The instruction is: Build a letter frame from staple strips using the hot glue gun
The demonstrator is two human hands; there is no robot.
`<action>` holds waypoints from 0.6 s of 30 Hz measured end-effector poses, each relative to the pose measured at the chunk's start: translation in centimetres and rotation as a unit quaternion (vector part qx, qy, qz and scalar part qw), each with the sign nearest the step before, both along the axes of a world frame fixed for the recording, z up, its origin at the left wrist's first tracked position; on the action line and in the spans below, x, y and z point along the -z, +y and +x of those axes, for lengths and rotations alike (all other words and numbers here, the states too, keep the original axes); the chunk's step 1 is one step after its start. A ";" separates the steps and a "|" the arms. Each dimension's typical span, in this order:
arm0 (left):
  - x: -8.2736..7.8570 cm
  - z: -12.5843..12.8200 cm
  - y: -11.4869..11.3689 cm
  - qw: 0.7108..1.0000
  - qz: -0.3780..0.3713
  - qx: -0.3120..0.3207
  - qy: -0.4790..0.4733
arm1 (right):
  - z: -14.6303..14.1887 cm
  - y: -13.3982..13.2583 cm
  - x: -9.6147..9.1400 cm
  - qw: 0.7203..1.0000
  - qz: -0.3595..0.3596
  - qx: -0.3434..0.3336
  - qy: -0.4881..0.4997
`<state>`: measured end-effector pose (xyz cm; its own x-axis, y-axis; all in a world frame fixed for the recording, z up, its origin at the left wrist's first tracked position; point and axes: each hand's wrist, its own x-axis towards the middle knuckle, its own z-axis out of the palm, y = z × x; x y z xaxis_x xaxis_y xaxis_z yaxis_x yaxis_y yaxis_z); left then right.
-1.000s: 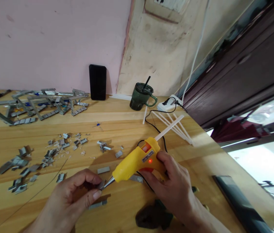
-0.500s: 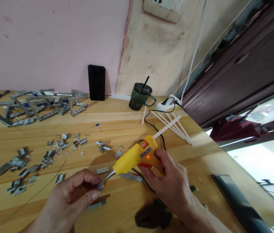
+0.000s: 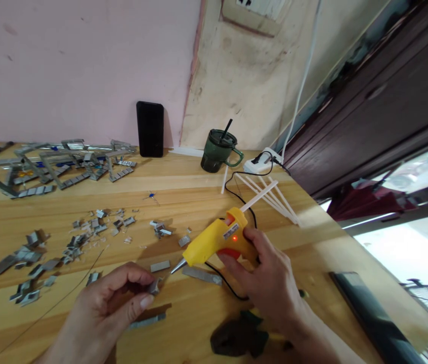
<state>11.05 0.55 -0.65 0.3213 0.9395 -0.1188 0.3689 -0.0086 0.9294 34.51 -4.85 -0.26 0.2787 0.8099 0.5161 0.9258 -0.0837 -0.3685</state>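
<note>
Pale wooden tabletop runs back to a pink wall, where a black phone leans and a green mug stands; loose staple strips lie scattered at the left. Near the front edge the left hand pinches a small staple block between thumb and fingertips, just above the wood; the right hand is wrapped tight round the grip of a yellow hot glue gun (its red lamp glows), with the nozzle angled down-left, close beside the block but not touching it; a longer staple strip lies under the gun.
</note>
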 end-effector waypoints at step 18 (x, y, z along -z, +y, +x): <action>1.0 -2.0 4.6 0.898 0.321 0.173 0.245 | 6.1 2.9 2.4 0.963 -0.226 0.137 -0.045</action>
<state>9.06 5.14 -1.70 0.6647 0.7185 0.2046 0.6036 -0.6779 0.4196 40.65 -1.96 -2.68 0.4842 0.8603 0.1597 0.8728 -0.4621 -0.1570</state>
